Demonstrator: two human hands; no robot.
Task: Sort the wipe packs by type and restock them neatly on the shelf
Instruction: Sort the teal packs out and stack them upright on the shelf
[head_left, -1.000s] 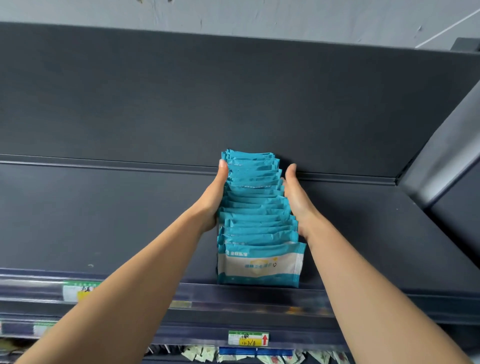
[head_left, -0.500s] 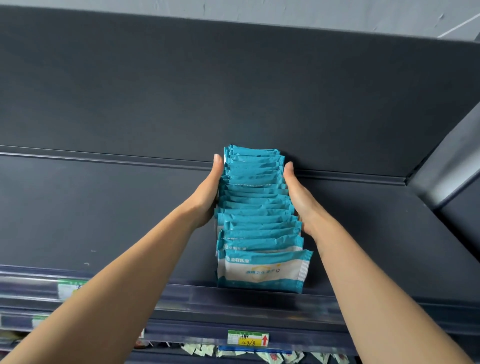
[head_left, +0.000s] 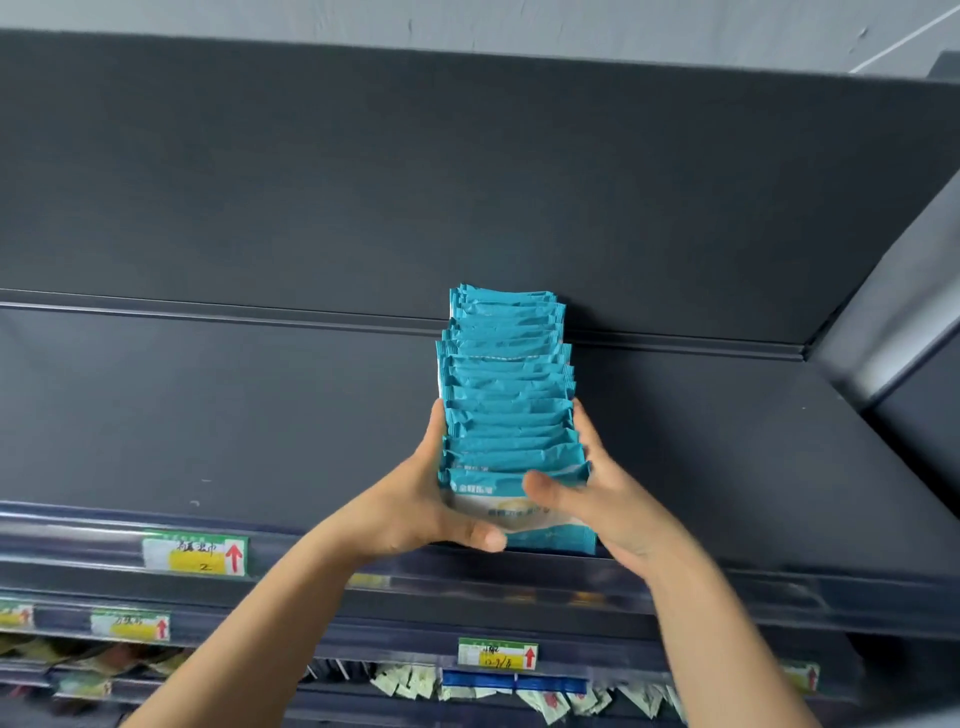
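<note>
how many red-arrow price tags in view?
5 price tags: one on the upper rail; four on the lower rail, far left, left, centre, far right. Blurred ones may be missed.

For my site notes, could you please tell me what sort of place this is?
Probably a shop aisle: a dark shelf with handwritten price tags on its front rail, a row of identical teal wipe packs standing on it, and more small packets on the level below.

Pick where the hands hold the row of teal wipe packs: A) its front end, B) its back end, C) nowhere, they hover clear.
A: the left hand and right hand clasp the front of the row of teal wipe packs, thumbs across the frontmost pack's face.
</note>
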